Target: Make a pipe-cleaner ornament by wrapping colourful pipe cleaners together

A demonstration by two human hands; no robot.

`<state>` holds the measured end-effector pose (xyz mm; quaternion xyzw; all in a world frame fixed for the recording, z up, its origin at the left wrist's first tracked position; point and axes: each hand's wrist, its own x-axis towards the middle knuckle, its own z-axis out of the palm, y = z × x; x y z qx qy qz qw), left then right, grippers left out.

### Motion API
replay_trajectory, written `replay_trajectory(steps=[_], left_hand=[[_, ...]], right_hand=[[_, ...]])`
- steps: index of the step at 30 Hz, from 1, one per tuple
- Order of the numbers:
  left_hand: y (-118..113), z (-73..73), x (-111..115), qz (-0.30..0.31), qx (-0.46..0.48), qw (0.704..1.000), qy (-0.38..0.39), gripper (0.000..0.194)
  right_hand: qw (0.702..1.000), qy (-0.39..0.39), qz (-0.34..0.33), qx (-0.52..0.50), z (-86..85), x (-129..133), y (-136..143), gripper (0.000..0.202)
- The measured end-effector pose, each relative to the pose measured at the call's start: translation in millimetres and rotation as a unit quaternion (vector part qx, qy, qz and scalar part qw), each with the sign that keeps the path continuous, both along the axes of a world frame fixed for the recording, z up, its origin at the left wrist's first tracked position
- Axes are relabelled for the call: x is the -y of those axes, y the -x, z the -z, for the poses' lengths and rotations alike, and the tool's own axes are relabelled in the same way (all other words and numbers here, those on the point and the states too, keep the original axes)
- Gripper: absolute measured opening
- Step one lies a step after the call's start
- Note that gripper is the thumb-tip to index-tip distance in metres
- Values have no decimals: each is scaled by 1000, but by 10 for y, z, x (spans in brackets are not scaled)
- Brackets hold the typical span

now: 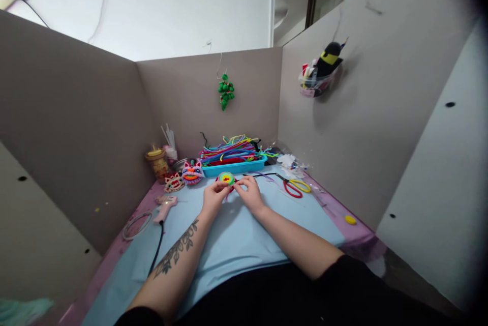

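Both my hands meet over the middle of the table, around a small round craft piece [227,178] of coiled fuzzy pipe cleaner in green, yellow and red. My left hand [215,196] pinches its lower left edge. With the fingertips closed at its lower right edge, my right hand [249,194] grips the same piece. A pinkish-red strand hangs below it between the hands. The fingers partly cover the piece, so its lower side is hidden.
A blue tray [234,167] of colourful pipe cleaners stands behind my hands. Scissors [293,186] with red and yellow handles lie right. Left are a pink glue gun [166,208] with a black cord and two lion-head figures [192,172]. Grey partitions [244,122] enclose the table.
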<state>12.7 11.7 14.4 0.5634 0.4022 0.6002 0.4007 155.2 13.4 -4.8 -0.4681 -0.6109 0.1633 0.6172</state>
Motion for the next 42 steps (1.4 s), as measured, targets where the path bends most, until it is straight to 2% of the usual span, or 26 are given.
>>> replay_trajectory(steps=[5, 12, 17, 24, 28, 30, 33, 37, 40, 42], left_hand=[[-1, 39, -3, -20, -24, 999, -31, 24], [-19, 29, 15, -6, -44, 998, -41, 22], [-37, -11, 47, 16, -30, 999, -27, 23], [-29, 32, 5, 36, 0, 999, 14, 26], [-20, 43, -19, 41, 24, 998, 31, 29], [-6, 35, -27, 19, 32, 999, 23, 30], [22, 19, -36, -21, 34, 999, 5, 30], [44, 24, -59, -38, 40, 998, -2, 30], [59, 38, -84, -38, 41, 998, -4, 29], [76, 38, -99, -38, 38, 999, -1, 29]], right_hand=[[1000, 9, -22, 7, -32, 36, 14, 13], [996, 29, -70, -46, -5, -2, -10, 14], [994, 58, -69, -65, 24, -26, -11, 15], [993, 64, -65, -72, 57, -30, 9, 17], [997, 44, -55, -44, 14, 1, 16, 20], [999, 17, -30, -18, -12, 40, 24, 21], [996, -23, 4, 83, -35, 123, 50, 21], [978, -33, -18, 205, -42, 222, 109, 12], [974, -51, -47, 214, -72, 252, 121, 12], [977, -69, -74, 186, -106, 238, 88, 13]])
